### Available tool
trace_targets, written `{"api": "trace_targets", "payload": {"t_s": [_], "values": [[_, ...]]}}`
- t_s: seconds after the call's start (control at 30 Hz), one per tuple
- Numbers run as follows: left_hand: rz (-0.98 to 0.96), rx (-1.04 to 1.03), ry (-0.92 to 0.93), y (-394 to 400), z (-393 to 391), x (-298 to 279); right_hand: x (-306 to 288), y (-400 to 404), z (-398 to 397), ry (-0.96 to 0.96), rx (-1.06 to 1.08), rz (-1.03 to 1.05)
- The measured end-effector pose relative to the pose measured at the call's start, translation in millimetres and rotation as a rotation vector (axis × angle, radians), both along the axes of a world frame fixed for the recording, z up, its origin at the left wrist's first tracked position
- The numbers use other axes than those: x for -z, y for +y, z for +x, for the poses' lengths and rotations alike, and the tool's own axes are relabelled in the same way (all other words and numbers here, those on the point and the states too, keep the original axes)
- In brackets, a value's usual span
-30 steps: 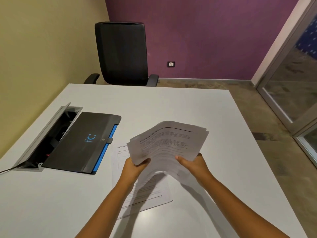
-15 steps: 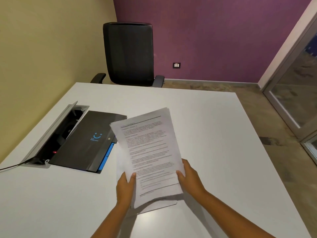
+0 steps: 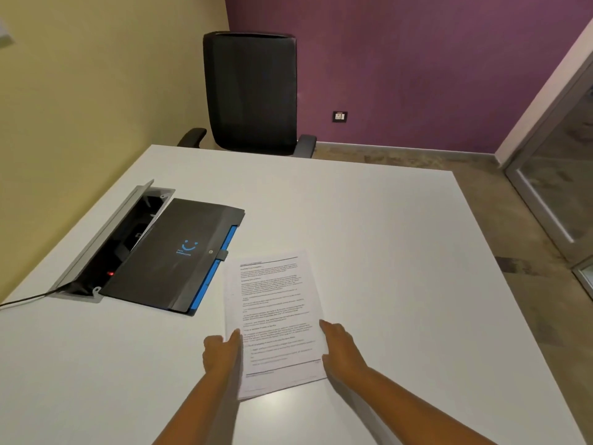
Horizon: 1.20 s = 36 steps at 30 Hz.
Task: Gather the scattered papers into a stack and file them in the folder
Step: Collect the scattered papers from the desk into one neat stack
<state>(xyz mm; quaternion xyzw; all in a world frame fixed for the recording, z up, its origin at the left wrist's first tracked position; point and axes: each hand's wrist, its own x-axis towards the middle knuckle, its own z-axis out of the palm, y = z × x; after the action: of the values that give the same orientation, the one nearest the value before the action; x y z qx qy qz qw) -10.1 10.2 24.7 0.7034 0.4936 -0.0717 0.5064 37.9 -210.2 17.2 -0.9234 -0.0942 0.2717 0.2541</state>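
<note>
At the far left of the white table [image 3: 369, 220], a grey metal cable box [image 3: 106, 245] sits open in the tabletop, its lid tilted up toward the yellow wall, a small red light glowing inside and a dark cable [image 3: 22, 300] trailing off the left edge. Lying partly over that box is the closed black plastic folder [image 3: 173, 255], flat on the table, with a blue smile mark on its cover, a small clasp tab on its right side and a strip of blue showing along its right edge.

Just to the right of the folder, its upper left corner close to the clasp, the stack of white printed papers [image 3: 276, 316] lies flat on the table in front of me, slightly turned, with edges of lower sheets peeking out at the bottom. My left hand [image 3: 221, 351] rests against the stack's lower left edge, fingers stretched forward and open, clasping nothing. My right hand [image 3: 340, 348] lies along the lower right edge in the same way, fingers extended and loose, pressed to the side of the sheets rather than closed around them.

Beyond the table's far edge stands a black mesh-backed office chair [image 3: 250, 91] before the purple wall.
</note>
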Motion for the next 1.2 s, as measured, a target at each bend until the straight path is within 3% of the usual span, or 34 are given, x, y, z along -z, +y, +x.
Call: {"api": "trace_targets", "payload": {"t_s": [0.17, 0.4, 0.5, 0.57, 0.63, 0.8, 1.2], "values": [[-0.317, 0.114, -0.081, 14, 2, 8, 9, -11, 6, 0.051, 0.038, 0.11], [-0.426, 0.177, -0.249, 10, 1, 4, 9, -19, 21, 0.194, 0.474, 0.321], [-0.414, 0.278, -0.299, 4, 3, -4, -3, -26, 25, 0.285, 0.547, 0.455], [-0.371, 0.352, -0.352, 0, 7, -12, -16, -31, 29, 0.342, 0.548, 0.64], [-0.328, 0.387, -0.418, -3, 13, -20, -31, -35, 35, 0.273, 0.5, 0.721], [-0.296, 0.361, -0.534, -14, 37, -46, -68, -38, 53, 0.072, 0.41, 0.76], [-0.277, 0.504, -0.648, -23, 62, -85, -113, -50, 62, -0.004, 0.352, 0.817]]}}
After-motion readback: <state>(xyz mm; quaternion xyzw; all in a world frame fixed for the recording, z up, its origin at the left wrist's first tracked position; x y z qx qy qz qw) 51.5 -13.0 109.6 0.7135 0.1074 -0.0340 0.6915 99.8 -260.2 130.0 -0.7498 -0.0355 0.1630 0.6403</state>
